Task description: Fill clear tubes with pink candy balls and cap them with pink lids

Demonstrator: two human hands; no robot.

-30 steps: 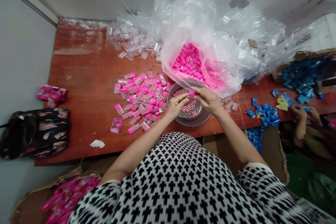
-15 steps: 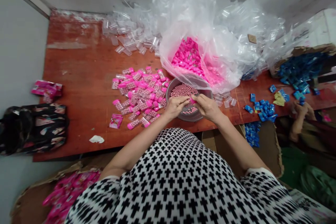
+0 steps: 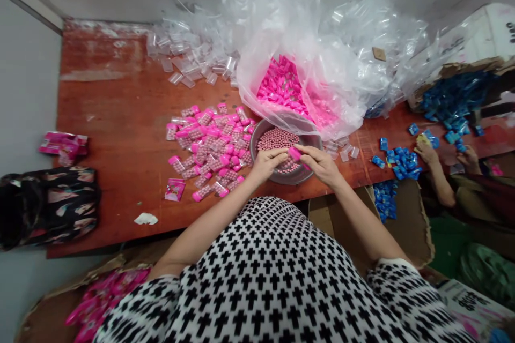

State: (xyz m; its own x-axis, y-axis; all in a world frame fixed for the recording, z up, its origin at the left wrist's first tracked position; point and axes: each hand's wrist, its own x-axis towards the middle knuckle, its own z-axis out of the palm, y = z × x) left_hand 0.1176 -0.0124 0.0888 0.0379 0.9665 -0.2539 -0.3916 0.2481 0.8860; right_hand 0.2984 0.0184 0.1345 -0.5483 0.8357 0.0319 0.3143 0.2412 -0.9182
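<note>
My left hand [image 3: 266,165] is closed in a pinch over a grey bowl [image 3: 300,177] of small pink balls [image 3: 277,140]. Whatever lies between its fingertips is mostly hidden. From the right, my right hand [image 3: 321,163] grips a bright pink cap [image 3: 295,153], whose edge meets the left fingertips. A second bit of pink shows under the right fingers. Left of the bowl lies a heap of clear, pink-capped containers [image 3: 211,142] filled with pink balls. Behind the bowl, a clear plastic bag [image 3: 257,72] gapes over many loose pink caps [image 3: 281,86].
Empty clear containers [image 3: 197,59] are piled at the back. A pink packet [image 3: 175,189], a white scrap [image 3: 146,218] and a dark floral bag [image 3: 66,198] lie leftward. At right, a co-worker's hand [image 3: 427,154] is near blue packets [image 3: 405,162]. A box of pink packets [image 3: 107,295] stands below.
The pink cap shows larger between my hands, and the right fingers have opened out a little around it. The co-worker's hand has reached left to a yellow piece. The view has shifted slightly.
</note>
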